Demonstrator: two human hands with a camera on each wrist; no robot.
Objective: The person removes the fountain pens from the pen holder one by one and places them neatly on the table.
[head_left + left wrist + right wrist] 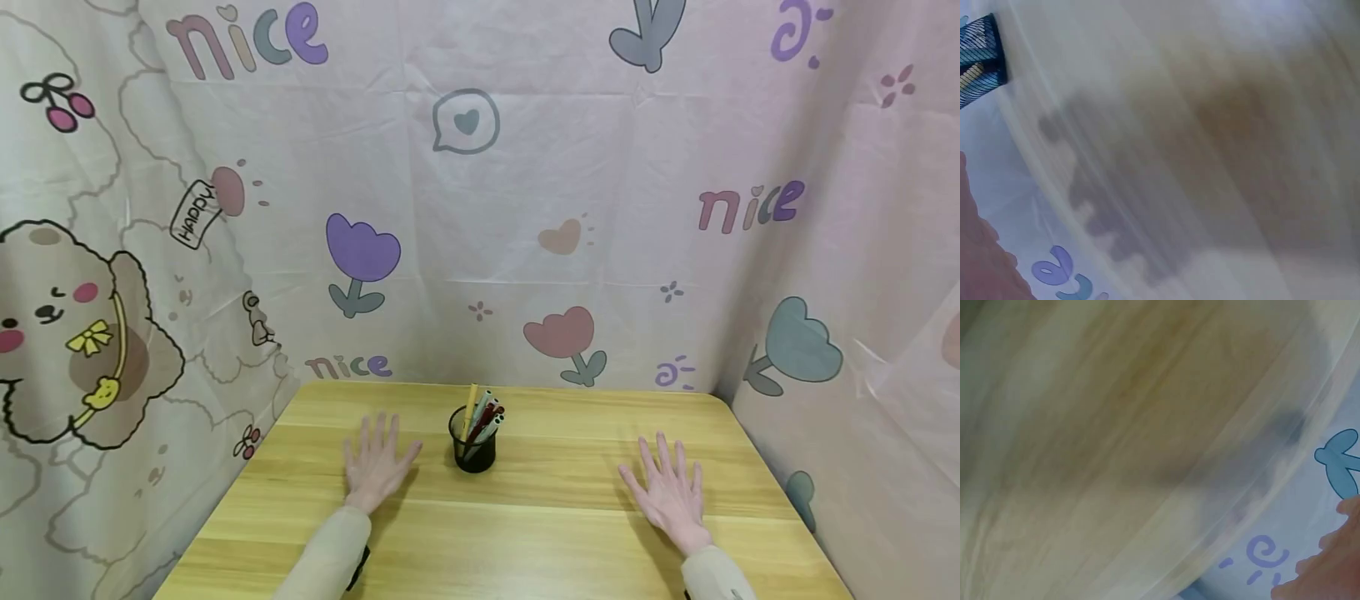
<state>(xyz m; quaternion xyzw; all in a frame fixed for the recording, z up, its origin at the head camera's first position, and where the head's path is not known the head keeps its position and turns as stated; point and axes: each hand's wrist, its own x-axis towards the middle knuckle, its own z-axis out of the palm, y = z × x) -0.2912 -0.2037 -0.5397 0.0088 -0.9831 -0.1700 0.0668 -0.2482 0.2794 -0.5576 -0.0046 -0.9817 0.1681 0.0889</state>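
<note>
A black mesh pen holder (475, 454) stands upright on the wooden table, a little left of the middle. Several pens (486, 417) and a yellow pencil-like stick (470, 410) lean in it. To its left is my left hand (375, 468), fingers spread and straight, holding nothing. My right hand (669, 498) is farther off to the right, its fingers likewise spread and straight, with nothing in it. In the left wrist view, part of the pen holder (982, 59) shows at the upper left, and the left hand (985, 256) at the lower left edge. The right hand (1329, 562) shows at lower right in its wrist view.
The light wooden table (525, 542) has its back edge close to a printed cloth backdrop (480, 200). More printed cloth hangs along the left (187, 333) and right (885, 350) sides.
</note>
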